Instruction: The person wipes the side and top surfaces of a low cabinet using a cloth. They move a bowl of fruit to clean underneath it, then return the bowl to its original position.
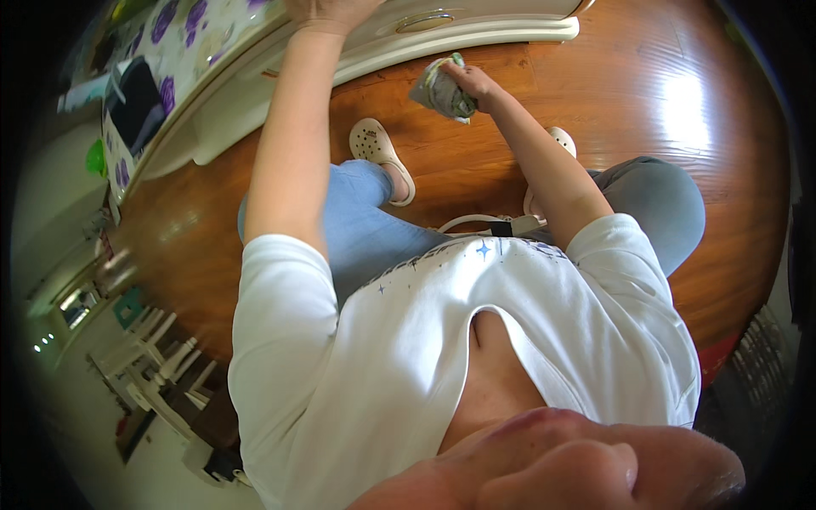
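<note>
My right hand (475,86) grips a bunched grey cloth (437,89) with green and yellow trim, held in front of a low white cabinet (497,9). Stretched forward, my left hand (328,14) is at the cabinet's upper edge, its fingers cut off by the top of the picture. Whether it holds anything is hidden. An oval metal-rimmed handle (425,22) sits on the cabinet front between the two hands.
Brown wooden flooring (631,83) lies beneath my cream clogs (373,140). On the cabinet, a purple-flowered cover (169,35) carries a dark boxlike object (137,105). A bright green object (95,157) is beyond its edge. White chairs (166,357) stand at far left.
</note>
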`<action>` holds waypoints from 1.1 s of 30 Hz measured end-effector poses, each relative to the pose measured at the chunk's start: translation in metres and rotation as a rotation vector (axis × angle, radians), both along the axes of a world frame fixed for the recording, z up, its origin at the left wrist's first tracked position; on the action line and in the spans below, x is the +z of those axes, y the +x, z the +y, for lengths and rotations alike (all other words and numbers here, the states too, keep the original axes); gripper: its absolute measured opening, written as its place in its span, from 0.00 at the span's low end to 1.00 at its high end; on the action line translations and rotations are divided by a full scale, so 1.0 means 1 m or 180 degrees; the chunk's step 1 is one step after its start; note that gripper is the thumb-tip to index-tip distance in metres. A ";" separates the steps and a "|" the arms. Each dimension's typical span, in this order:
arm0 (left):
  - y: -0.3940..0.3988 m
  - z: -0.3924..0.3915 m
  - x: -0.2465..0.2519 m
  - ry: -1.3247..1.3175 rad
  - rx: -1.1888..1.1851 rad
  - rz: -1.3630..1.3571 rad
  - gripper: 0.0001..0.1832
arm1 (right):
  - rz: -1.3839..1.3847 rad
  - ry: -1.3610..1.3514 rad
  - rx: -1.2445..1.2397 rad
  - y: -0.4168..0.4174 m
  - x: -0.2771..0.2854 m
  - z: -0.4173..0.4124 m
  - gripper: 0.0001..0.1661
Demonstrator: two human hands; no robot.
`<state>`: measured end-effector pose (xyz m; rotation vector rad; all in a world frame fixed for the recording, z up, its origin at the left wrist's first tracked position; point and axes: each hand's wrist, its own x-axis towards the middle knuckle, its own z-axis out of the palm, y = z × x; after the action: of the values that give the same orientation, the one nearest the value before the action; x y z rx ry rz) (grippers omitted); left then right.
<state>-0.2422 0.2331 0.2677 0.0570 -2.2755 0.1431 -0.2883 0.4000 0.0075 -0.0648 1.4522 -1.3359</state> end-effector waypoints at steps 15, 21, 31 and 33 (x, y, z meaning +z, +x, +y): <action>0.101 0.053 -0.218 0.2785 -0.0281 -0.2279 0.45 | -0.0048 -0.0208 0.0235 0.030 0.064 0.055 0.28; 0.108 0.051 -0.192 0.3497 -0.0753 -0.2795 0.29 | 0.0116 -0.0254 0.0275 0.039 0.102 0.063 0.28; 0.143 0.046 -0.168 0.6538 -0.1255 -0.1772 0.23 | 0.0635 -0.0273 -0.1043 0.016 0.049 0.090 0.21; 0.147 0.043 -0.173 0.6993 -0.1210 -0.1610 0.24 | 0.1081 -0.0641 -0.1118 0.023 0.053 0.086 0.21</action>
<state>-0.0952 0.2759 0.0948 0.7180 -1.6346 -2.6351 -0.2655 0.4857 0.0608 -0.1822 1.6586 -1.8250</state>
